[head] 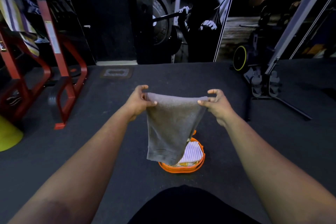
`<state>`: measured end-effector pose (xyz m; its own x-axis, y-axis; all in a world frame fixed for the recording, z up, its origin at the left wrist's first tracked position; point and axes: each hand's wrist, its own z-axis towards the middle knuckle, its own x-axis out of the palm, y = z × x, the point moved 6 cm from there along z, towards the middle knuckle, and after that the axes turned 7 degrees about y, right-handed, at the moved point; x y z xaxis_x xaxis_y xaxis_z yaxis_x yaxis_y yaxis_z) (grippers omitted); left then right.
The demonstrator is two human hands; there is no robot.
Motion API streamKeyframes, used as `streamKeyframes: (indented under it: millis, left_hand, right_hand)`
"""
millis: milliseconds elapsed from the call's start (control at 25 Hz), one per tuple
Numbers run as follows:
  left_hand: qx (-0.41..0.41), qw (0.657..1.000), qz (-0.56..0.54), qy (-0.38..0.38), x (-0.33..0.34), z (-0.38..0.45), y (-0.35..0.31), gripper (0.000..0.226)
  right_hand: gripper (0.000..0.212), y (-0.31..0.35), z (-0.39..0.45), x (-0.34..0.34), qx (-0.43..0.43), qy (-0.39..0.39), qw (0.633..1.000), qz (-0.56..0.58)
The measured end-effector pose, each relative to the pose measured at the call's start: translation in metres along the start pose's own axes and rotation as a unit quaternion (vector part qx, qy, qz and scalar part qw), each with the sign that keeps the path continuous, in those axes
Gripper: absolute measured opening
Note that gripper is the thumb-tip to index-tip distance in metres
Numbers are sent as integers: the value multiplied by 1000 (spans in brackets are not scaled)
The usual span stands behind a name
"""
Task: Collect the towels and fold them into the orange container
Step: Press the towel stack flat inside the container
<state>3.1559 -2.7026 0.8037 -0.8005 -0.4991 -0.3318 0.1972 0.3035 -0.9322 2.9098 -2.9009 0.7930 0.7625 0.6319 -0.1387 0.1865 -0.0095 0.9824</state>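
Observation:
A grey towel [171, 129] hangs folded in front of me, stretched between both hands. My left hand [140, 101] pinches its upper left corner and my right hand [215, 102] pinches its upper right corner. Directly below on the floor stands the orange container [181, 168], partly hidden by the hanging towel. Inside it lies a folded white-and-purple striped towel [192, 152]. Another striped towel [14, 18] is draped over the red rack at the far left.
A red metal rack [54, 45] stands at the left with a yellow-green cone [8, 134] beside it. A grey machine frame [278, 63] with sandals [265, 83] at its base stands at the right. Dark rubber floor [112, 132] spreads around the container.

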Motion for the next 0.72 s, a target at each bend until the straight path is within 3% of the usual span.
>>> streamKeyframes:
  millis: [80,200,280,360,440,520,600,680,720]
  left_hand:
    - [5,992,123,30,-2,0,-5,71]
    - [16,947,321,-18,-8,4,-15,39]
    - [13,919,393,-36,-4,2,-20,19]
    - [53,911,403,-65,-3,1,-24,13]
    - [107,947,299,-57,-6,2,-23,14]
    - [119,990,79,-13,-5,-3,-21,19]
    - [117,990,-79,-15,-1,-7,-30,29]
    - [131,977,-165,-39,-2,-6,-57,29]
    - [145,964,-216,-52,-4,-6,-70,26]
  right_hand:
    - [59,-1,-1,1,-21,17,999,-28]
    - [46,1,-1,1,-54,-9,989,-140]
    - [30,2,3,-3,-83,-39,963,-253]
    - [13,6,3,-6,-113,-67,936,-327]
    - [7,15,2,-12,-158,-93,937,-299]
    - [9,31,-6,-19,-209,-97,964,-130]
    - [25,38,-14,-15,-215,-41,974,61]
    - [43,18,-14,3,-136,47,989,40]
    - [41,4,-16,14,-99,82,992,-8]
